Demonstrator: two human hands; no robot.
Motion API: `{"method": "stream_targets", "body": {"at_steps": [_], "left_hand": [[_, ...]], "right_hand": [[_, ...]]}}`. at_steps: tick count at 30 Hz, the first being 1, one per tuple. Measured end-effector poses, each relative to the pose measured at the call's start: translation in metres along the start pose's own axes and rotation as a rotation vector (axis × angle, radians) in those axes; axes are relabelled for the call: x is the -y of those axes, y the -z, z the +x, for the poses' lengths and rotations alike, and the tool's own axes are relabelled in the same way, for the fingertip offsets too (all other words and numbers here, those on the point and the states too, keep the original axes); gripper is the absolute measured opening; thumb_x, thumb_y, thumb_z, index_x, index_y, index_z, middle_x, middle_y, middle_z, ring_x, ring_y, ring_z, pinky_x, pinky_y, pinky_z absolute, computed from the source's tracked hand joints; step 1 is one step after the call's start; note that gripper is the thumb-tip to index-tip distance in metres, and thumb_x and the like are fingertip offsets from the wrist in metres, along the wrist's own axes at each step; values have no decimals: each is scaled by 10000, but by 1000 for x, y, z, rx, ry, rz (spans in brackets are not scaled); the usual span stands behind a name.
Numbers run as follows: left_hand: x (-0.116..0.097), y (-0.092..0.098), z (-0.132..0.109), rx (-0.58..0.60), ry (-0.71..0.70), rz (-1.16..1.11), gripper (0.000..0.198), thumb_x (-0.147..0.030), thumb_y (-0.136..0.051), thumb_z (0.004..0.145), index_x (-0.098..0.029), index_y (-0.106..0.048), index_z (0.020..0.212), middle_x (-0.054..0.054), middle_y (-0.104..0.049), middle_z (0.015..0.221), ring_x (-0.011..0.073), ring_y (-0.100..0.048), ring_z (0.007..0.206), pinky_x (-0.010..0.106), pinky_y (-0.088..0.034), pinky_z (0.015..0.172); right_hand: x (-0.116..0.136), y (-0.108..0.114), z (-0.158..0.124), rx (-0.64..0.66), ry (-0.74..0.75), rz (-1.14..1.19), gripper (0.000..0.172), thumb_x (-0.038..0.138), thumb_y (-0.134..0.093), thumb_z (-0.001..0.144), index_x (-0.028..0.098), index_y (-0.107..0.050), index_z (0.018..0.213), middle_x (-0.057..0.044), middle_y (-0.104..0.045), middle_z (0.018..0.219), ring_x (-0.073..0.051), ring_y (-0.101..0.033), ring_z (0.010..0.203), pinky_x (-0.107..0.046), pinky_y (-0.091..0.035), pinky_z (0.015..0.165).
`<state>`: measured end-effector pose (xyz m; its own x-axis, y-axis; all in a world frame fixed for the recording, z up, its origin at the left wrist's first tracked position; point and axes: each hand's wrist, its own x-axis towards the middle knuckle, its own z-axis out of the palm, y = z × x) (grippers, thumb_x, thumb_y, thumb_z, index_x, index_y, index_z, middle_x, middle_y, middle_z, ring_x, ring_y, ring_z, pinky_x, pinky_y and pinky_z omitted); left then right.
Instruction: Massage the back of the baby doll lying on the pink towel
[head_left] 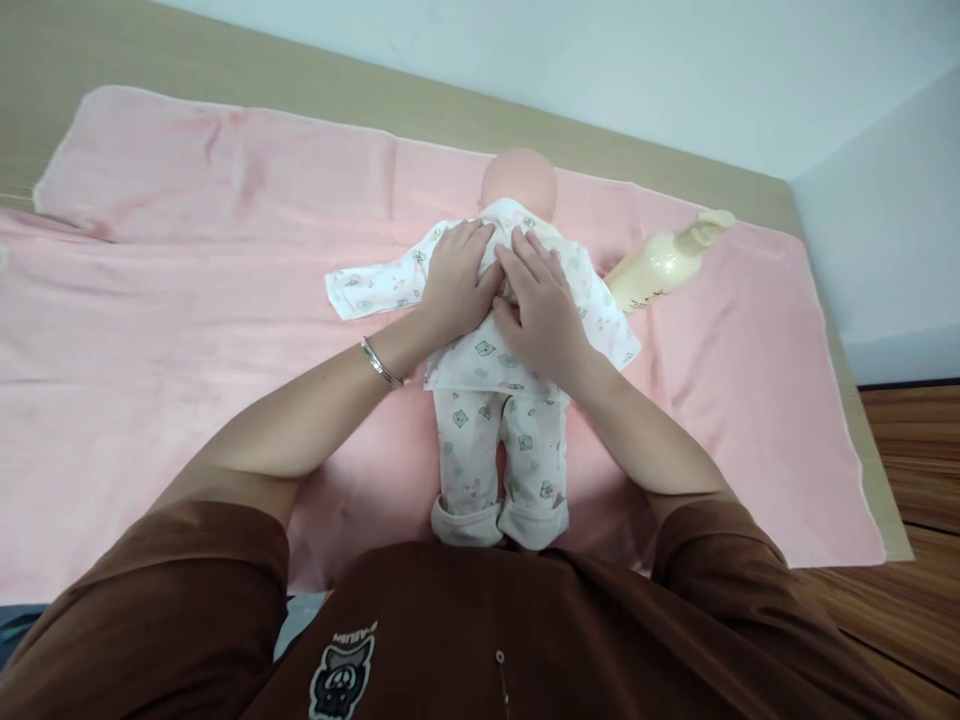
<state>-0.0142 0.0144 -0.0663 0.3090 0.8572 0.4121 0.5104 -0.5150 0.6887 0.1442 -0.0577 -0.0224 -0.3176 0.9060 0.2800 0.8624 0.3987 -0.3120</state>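
- Resting palm down, the bare left hand (459, 280) lies on the upper back of a bald, pink-headed doll (487, 365), fingers extended and close together.
- The bare right hand (541, 305) lies beside it on the same back, fingers slightly parted; the two thumbs are near each other.
- The doll wears a white long-sleeved shirt (480, 345) and white trousers (469, 445) printed with small animal figures, the cuffs turned up.
- It lies on a pink cloth with white edging (225, 330), over a pale wood-toned table (337, 85).
- Just beside the doll's right-hand sleeve in view is a pale yellow pump bottle (660, 265).
- A silver bracelet (379, 362) circles the left wrist.
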Motion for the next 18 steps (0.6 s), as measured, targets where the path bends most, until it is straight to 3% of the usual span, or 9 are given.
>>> {"method": "stream_targets", "body": {"at_steps": [5,9,14,18], "left_hand": [[2,-1,-1,7,20,-75,633,-693,-438,1020,-271,-603,1462,120,-580,1590,341,-468,1549,529,-287,1372],[1,0,-1,1,45,-82,626,-660,-427,1027,-252,-611,1465,120,-576,1599,337,-463,1553,519,-270,1379],[-3,4,-2,24,51,-91,634,-648,-469,1014,-240,-608,1479,125,-573,1600,338,-457,1559,510,-273,1382],[-4,5,-1,40,79,-137,655,-684,-504,993,-254,-601,1478,111,-551,1624,340,-414,1590,504,-219,1405]], "right_hand": [[-5,-4,0,-185,43,-17,644,184,-347,958,143,-459,1591,-108,-367,1730,-245,-304,1653,-548,-237,1407],[-8,-13,1,-119,0,33,581,218,-381,957,170,-542,1514,-103,-459,1673,-266,-353,1627,-596,-206,1406],[-7,-7,0,-194,55,55,636,187,-368,953,174,-449,1585,-90,-375,1725,-224,-321,1643,-528,-229,1412],[-3,-7,0,-147,-89,31,649,232,-373,963,133,-424,1602,-120,-332,1743,-282,-227,1678,-591,-211,1404]]}}
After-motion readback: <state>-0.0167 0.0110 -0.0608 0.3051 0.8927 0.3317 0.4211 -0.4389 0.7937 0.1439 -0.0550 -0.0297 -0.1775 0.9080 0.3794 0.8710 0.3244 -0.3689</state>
